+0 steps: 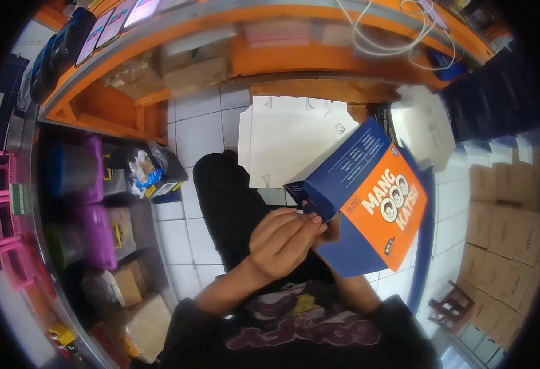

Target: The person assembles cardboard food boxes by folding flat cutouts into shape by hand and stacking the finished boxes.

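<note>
A navy and orange printed cardboard box [380, 209], partly folded, is held tilted in front of me. Its orange panel carries large white lettering and round face drawings. My left hand [285, 241] has its fingers pinched together at the box's near left corner, by a navy flap. My right hand [323, 241] is at the same end, mostly hidden behind my left hand and the box; its forearm comes up from below. Beyond the box lies a flat white cardboard sheet [288, 138] with cut slots and a small printed mark.
An orange workbench [270, 58] with phones [116, 23] and a white cable [399, 43] spans the far side. Another pale cardboard piece [420, 126] sits at right. Brown cartons [503, 234] are stacked beyond it. Shelving with purple bins [91, 234] stands at left.
</note>
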{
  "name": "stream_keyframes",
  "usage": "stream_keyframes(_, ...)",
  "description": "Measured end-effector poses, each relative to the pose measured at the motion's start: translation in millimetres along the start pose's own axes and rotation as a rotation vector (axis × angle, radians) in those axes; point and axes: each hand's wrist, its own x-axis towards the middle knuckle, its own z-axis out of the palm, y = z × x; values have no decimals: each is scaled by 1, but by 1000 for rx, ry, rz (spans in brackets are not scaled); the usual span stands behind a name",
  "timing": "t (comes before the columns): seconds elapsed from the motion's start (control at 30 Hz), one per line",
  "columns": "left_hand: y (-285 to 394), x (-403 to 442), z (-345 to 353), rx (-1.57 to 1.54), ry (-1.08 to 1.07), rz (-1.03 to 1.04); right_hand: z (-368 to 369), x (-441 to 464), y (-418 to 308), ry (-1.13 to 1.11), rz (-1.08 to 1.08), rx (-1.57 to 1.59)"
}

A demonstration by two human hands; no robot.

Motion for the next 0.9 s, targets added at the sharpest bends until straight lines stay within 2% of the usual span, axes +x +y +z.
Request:
stream_keyframes(0.17,-7,-8,8,-22,16,-58,-1,6,-11,9,-27,-158)
stream_keyframes(0.27,-21,-11,7,42,-64,-32,1,6,-15,-8,18,-108)
stream_keyframes(0.33,-24,-9,4,112,-116,-146,19,-5,-5,-58,170,259)
stream_keyframes(0.4,-35,-12,9,-24,-109,-191,24,-17,-12,47,362,633)
stream_keyframes(0.47,-42,-23,17,-533,-46,-732,15,-20,-13,-97,331,526)
stream_keyframes(0.53,-45,-32,18,-530,-138,-680,6,-21,-20,-221,466,565)
stream_keyframes(0.57,-42,-34,17,-570,-146,-721,5,-25,-16,-206,467,552)
stream_keyframes(0.63,-39,-36,15,-578,-142,-757,4,-26,-10,-267,470,1043)
stream_keyframes(0.67,-38,-38,17,-578,-142,-763,-3,-26,-9,-270,476,1043)
stream_keyframes(0.73,-40,-40,22,-639,27,-871,-32,1,-17,-465,80,374)
stream_keyframes(0.77,-42,-38,23,-632,33,-874,-40,3,-14,-592,-120,-8)
stream_keyframes(0.8,-44,-36,24,-719,98,-1001,-44,1,-10,-599,-124,-4)
stream_keyframes(0.83,-44,-35,24,-807,164,-1126,-47,-2,-5,-617,-220,-278)
stream_keyframes(0.87,-44,-35,25,-806,169,-1125,-49,-5,3,-623,-317,-555)
stream_keyframes(0.9,-46,-35,27,-883,150,-1132,-52,-9,20,-538,-370,-593)
